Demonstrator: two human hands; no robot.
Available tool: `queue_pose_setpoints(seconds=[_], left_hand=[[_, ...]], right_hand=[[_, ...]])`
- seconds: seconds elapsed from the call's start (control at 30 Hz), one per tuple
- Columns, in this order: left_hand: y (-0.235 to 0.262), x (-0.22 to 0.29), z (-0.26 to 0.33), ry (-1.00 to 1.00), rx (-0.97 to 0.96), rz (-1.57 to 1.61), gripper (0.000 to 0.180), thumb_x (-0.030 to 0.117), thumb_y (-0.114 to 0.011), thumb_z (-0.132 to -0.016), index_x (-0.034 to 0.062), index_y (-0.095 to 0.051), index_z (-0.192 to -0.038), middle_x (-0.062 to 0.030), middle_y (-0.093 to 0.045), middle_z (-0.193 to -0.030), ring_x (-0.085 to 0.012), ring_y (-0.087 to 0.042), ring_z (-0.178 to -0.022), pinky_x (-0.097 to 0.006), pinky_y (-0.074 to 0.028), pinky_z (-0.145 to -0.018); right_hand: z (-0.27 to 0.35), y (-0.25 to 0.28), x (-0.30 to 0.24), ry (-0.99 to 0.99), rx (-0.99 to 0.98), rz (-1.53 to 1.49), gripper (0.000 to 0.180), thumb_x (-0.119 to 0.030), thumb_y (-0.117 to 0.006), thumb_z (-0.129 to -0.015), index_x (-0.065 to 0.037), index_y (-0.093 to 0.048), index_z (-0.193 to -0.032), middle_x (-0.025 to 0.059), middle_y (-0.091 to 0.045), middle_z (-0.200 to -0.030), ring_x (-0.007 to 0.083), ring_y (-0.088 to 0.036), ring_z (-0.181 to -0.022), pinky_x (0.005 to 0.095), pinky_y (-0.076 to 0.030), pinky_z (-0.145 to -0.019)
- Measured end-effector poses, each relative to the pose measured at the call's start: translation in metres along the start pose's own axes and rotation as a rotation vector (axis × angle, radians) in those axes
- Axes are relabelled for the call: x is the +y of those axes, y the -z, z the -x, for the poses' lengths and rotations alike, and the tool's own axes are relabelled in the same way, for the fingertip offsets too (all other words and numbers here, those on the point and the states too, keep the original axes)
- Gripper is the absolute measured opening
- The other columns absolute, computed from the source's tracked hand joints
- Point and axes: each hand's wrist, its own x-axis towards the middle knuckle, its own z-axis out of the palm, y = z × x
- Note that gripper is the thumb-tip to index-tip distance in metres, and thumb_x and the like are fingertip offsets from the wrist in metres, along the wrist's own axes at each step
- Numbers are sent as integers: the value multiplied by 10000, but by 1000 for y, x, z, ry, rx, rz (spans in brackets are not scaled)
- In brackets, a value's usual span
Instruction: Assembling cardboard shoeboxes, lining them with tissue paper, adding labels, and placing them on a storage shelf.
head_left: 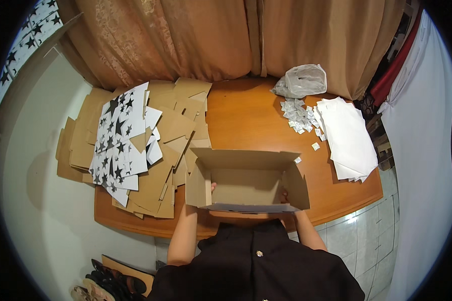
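An open brown cardboard box [246, 183] stands on the wooden table [246, 115] just in front of me, its flaps raised. My left hand [213, 188] holds the box at its near left corner, mostly hidden behind the side flap. My right hand [285, 196] grips the near right corner, with only the fingers showing over the front edge.
A pile of flat cardboard blanks [173, 135] and white sheets printed with black stars [118, 135] lies on the left. White sheets [347, 135], several small white packets [299, 115] and a clear plastic bag [302, 80] lie on the right. Curtains hang behind; shoes [110, 286] are on the floor.
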Motion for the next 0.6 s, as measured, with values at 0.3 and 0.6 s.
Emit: queue_pose_setpoints(seconds=[0.3,0.6], left_hand=[[8,-28,9,-27,141,19,295,329,-533,-877,44,-555,-950,-55,-570,-866,-135,-556,-759,-272,-476,-664],[8,-49,-33,-130,362,68,312,350,-537,-870,51,-567,-956,-57,-581,-871,-138,-565,-784,-287,-472,-682]], right_hand=[[-22,-156,-25,202,646,473,284,-314,-494,-907,-81,-546,-1060,35,-577,-781,115,-556,-567,246,-457,-421],[-20,-92,-32,-9,888,1366,259,-315,-520,-856,-66,-586,-887,62,-619,-793,229,-606,-699,343,-486,-592]])
